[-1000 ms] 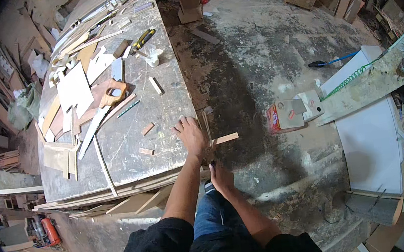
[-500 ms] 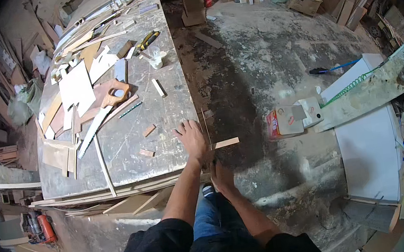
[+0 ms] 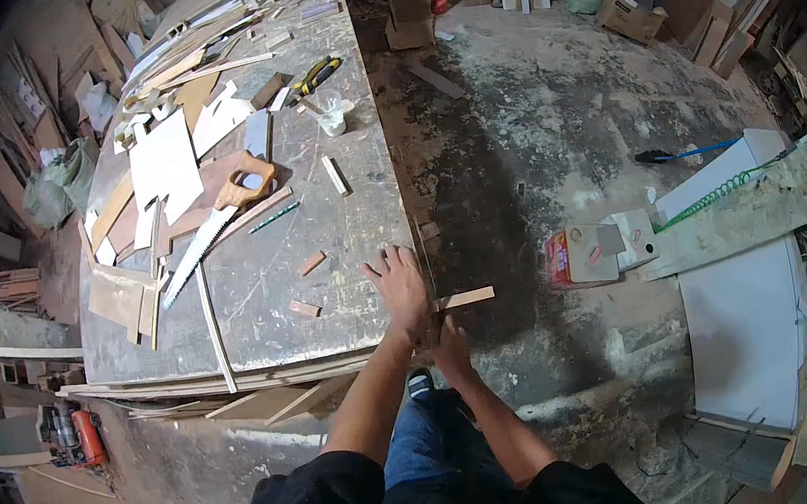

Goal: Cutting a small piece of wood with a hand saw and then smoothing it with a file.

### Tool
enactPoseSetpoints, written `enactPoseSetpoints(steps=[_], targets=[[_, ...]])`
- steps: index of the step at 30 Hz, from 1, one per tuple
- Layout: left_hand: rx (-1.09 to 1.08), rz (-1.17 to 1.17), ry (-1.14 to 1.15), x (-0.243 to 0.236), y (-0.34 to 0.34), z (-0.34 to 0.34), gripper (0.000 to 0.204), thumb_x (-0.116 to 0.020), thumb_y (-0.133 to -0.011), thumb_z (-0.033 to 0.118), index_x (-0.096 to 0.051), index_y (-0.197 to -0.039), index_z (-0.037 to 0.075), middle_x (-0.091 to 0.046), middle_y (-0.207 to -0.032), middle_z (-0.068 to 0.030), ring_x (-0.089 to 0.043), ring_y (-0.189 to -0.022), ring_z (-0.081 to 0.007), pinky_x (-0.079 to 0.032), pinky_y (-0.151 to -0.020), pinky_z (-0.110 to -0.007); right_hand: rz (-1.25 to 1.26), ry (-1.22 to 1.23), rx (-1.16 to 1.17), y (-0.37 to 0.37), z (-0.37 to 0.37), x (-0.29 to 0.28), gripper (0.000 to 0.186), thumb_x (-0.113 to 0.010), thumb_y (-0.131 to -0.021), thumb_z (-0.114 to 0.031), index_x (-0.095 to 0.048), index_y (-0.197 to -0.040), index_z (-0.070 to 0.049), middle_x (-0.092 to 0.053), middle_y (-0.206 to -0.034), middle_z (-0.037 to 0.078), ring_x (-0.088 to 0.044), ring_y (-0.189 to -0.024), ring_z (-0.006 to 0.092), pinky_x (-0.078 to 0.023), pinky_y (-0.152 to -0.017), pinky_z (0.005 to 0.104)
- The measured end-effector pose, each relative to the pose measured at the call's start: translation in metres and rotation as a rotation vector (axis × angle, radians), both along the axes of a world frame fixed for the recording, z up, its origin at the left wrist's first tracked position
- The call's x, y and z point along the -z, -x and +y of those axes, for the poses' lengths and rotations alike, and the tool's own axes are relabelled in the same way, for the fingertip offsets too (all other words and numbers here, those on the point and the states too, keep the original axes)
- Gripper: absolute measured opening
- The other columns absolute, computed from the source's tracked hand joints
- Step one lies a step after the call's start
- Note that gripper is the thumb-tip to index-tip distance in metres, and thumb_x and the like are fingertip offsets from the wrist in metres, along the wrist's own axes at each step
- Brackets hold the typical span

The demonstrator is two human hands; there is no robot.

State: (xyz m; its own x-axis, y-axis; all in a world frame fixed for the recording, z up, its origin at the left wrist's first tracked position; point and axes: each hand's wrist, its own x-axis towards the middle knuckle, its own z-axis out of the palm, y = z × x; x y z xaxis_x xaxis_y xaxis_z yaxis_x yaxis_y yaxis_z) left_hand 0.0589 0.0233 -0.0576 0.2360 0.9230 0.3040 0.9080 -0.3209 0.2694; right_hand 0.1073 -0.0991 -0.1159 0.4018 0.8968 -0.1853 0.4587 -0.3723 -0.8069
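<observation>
My left hand (image 3: pixel 400 288) lies flat with fingers spread on the worn tabletop (image 3: pixel 256 280), at its near right corner. A short, light wood strip (image 3: pixel 466 298) sticks out past the table's edge beside that palm; its other end is hidden by the hand. Just below the strip, beyond the edge, my right hand (image 3: pixel 453 349) is closed, with the thumb upward. What it grips is hidden. A thin upright rod or blade (image 3: pixel 424 249) rises along the edge above the strip; whether it joins the right hand's grip I cannot tell.
On the table lie a wood-handled handsaw (image 3: pixel 198 257), a green pencil (image 3: pixel 273 218), small wood blocks (image 3: pixel 312 262), yellow-black pliers (image 3: pixel 316 75), a plastic cup (image 3: pixel 332 120) and white board offcuts (image 3: pixel 163 166). A red-sided can (image 3: pixel 575 256) stands on the floor at right.
My right hand has come up closer to the underside of the wood strip. My left hand stays on the table corner, and the whole view has shifted slightly.
</observation>
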Motion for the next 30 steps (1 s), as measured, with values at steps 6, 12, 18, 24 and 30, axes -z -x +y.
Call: enactPoseSetpoints(steps=[6, 12, 18, 24, 30], targets=[[0.004, 0.019, 0.027, 0.002, 0.0, 0.0, 0.018, -0.052, -0.085, 0.018, -0.053, -0.097, 0.004, -0.049, -0.106, -0.0172, -0.043, -0.112, -0.0388, -0.024, -0.102, -0.064, 0.066, -0.183, 0.101, 0.008, 0.014, 0.022, 0.034, -0.043, -0.096, -0.028, -0.051, -0.11, 0.003, -0.06, -0.085, 0.031, -0.056, -0.078, 0.0516, -0.044, -0.063, 0.0566], [0.019, -0.044, 0.144, -0.005, 0.001, -0.006, 0.022, -0.05, -0.084, 0.015, -0.052, -0.102, 0.002, -0.049, -0.112, -0.0175, -0.042, -0.116, -0.0385, -0.023, -0.102, -0.064, -0.28, -0.11, -0.225, 0.01, -0.049, 0.132, 0.035, -0.039, -0.097, -0.021, -0.048, -0.122, 0.003, -0.058, -0.11, 0.028, -0.057, -0.097, 0.0437, -0.048, -0.078, 0.0471], [0.012, -0.034, 0.018, -0.001, 0.002, -0.002, 0.02, -0.05, -0.084, 0.014, -0.052, -0.099, 0.002, -0.048, -0.107, -0.0174, -0.043, -0.111, -0.0377, -0.022, -0.103, -0.062, 0.03, 0.66, -0.273, 0.018, -0.283, 0.189, 0.041, -0.039, -0.097, -0.036, -0.054, -0.12, -0.006, -0.06, -0.114, 0.024, -0.06, -0.098, 0.04, -0.047, -0.08, 0.052], [-0.004, 0.017, 0.05, -0.006, 0.0, -0.002, 0.021, -0.052, -0.082, 0.013, -0.053, -0.099, 0.001, -0.048, -0.107, -0.0168, -0.043, -0.108, -0.0365, -0.022, -0.102, -0.061, -0.144, 0.501, 0.101, 0.002, -0.262, 0.084, 0.034, -0.048, -0.095, -0.032, -0.059, -0.098, 0.0, -0.061, -0.093, 0.026, -0.058, -0.087, 0.0426, -0.048, -0.072, 0.0467], [0.0, 0.025, 0.068, -0.011, 0.0, -0.003, 0.024, -0.056, -0.077, 0.011, -0.053, -0.098, 0.001, -0.047, -0.109, -0.018, -0.043, -0.11, -0.0375, -0.024, -0.102, -0.063, -0.168, 0.176, 0.006, -0.009, -0.168, -0.061, 0.026, -0.043, -0.098, -0.021, -0.056, -0.105, 0.0, -0.064, -0.082, 0.024, -0.062, -0.076, 0.044, -0.049, -0.063, 0.0485]])
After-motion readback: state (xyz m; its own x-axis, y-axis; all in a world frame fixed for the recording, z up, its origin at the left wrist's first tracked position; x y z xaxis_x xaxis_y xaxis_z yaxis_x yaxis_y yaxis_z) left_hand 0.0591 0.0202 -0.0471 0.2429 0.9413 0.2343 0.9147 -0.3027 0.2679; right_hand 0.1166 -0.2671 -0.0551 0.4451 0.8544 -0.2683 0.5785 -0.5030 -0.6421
